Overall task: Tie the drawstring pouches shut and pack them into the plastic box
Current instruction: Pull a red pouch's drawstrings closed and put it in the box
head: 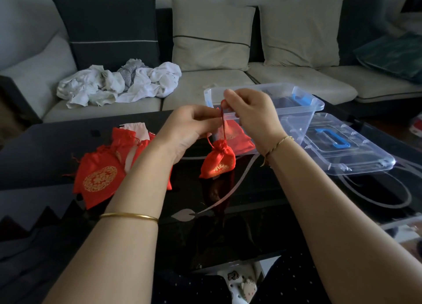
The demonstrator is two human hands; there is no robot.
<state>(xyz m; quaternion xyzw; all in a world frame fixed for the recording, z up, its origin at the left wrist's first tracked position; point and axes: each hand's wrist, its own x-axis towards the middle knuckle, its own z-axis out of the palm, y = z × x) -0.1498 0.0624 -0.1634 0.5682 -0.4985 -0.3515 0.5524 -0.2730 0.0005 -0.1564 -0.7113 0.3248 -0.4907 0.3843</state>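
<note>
While the red pouch dangled over the tabletop by its drawstring, the left hand and right hand each pinched that cord. It looked light, soft, slippery, so best held by the string, with the plastic box just behind

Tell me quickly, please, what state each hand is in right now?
Left hand: closed, pinching the drawstring of the small red pouch.
Right hand: closed, pinching the same drawstring higher up.
</note>
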